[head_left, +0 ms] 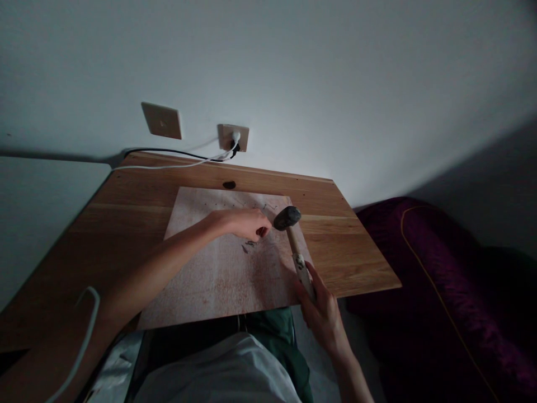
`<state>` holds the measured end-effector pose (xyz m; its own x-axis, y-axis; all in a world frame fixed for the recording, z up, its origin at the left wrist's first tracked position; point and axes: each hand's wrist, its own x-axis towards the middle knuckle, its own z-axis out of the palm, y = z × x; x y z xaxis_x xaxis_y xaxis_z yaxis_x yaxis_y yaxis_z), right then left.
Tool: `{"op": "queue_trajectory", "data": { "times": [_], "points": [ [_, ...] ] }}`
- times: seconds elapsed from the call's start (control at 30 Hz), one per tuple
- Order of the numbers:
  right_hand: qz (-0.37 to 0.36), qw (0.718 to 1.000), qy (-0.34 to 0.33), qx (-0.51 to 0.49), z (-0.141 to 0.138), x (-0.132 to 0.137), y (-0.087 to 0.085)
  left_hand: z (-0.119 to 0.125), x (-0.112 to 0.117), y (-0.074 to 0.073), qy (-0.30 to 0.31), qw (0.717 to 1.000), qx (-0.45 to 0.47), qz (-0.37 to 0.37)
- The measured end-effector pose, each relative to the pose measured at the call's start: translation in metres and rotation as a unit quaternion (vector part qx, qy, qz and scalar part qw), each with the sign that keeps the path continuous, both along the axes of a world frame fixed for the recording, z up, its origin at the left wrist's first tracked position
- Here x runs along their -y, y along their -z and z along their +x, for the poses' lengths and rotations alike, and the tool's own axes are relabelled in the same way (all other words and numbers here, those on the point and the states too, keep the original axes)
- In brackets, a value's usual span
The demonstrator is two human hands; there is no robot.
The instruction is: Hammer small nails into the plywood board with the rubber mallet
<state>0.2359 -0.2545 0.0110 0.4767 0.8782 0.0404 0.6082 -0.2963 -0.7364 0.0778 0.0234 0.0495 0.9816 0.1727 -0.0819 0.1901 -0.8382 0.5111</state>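
Observation:
My right hand (321, 310) is wrapped round the pale handle of a mallet (287, 218), its dark head raised near the right side of a board (210, 268). Over that board my left hand (250, 223) is closed, fingertips together close to the mallet head. Whatever sits between those fingertips is too small or hidden to make out. Just below the left hand lies a small heap of nails (248, 245) on the reddish-white board. Along the board's far edge runs a row of small dark marks or nails (235, 206), too small to tell which.
The board rests on a wooden table (348, 240) against a white wall. White and black cables (176, 166) run along the table's back edge to a wall socket (234, 137). A dark hole (229, 184) is at the back. Purple cloth (419, 268) lies to the right.

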Motion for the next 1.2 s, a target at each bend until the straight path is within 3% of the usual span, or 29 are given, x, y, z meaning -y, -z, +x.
{"op": "queue_trajectory", "data": {
  "times": [0.47,1.2],
  "points": [
    [0.003,1.000,-0.010,-0.017,0.001,0.001,0.003,-0.021,-0.043,0.009,-0.058,0.998,0.000,0.030],
    [-0.008,1.000,0.007,0.000,0.000,0.000,-0.003,-0.032,-0.065,0.010,-0.046,0.998,-0.034,-0.027]
  ]
}}
